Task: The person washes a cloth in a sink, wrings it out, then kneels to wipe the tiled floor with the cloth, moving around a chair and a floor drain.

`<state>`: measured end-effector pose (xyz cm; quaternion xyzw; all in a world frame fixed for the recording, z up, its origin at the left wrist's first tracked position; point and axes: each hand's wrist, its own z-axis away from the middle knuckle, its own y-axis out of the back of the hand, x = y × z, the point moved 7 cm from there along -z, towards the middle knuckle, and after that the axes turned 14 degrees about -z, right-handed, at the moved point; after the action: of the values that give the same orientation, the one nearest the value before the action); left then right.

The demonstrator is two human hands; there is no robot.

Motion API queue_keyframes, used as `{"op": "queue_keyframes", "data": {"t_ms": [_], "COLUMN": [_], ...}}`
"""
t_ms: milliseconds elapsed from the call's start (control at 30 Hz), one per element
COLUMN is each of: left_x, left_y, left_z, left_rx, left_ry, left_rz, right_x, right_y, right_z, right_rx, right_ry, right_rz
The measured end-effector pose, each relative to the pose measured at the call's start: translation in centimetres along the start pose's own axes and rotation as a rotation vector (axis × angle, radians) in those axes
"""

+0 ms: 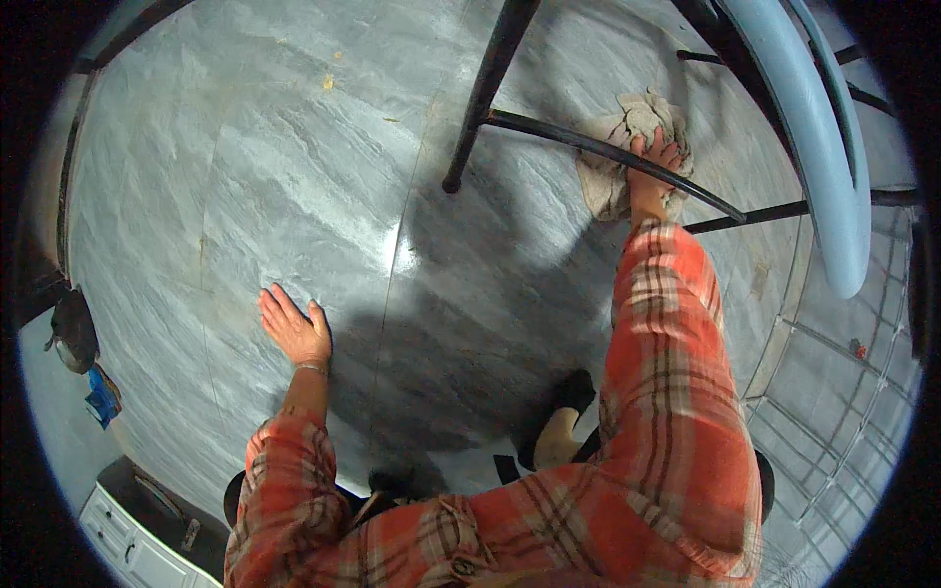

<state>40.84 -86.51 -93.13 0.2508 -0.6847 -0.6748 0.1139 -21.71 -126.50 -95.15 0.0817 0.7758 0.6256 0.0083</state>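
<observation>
My left hand [295, 329] rests with its palm down on the grey marbled floor [309, 184], fingers slightly spread and nothing in it, a thin bracelet at the wrist. My right hand [656, 165] reaches under a black metal crossbar [573, 135] and presses on a crumpled beige cloth [642, 117], which lies on the floor. The bar partly hides this hand. Its fingers lie spread over the cloth. The crossbar joins a black metal leg [481, 95], whose foot stands on the floor between my two hands.
A light blue plastic chair part [816, 147] overhangs the right side. Wall tiles [831, 382] border the floor at the lower right. A white drawer cabinet [136, 540] stands at the lower left. Above it are a dark object [75, 331] and a blue packet [103, 397]. Yellowish specks [328, 81] dot the floor.
</observation>
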Motion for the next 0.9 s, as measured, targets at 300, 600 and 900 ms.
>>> {"op": "queue_keyframes", "data": {"t_ms": [300,600,900], "left_x": [-0.3,0.1,-0.6], "left_y": [0.3,1.0,1.0], "left_z": [0.3,0.1,0.4], "left_rx": [0.025,0.014,0.010], "left_ry": [0.007,0.003,0.023], "left_rz": [-0.002,0.023,0.043], "right_x": [-8.4,-19.9,-35.6], "right_y": [1.1,1.8,8.2], "right_z": [6.9,-11.2,0.3], "right_rx": [0.026,0.051,0.016], "right_ry": [0.066,-0.100,1.010], "right_rz": [-0.934,-0.345,-0.581]}}
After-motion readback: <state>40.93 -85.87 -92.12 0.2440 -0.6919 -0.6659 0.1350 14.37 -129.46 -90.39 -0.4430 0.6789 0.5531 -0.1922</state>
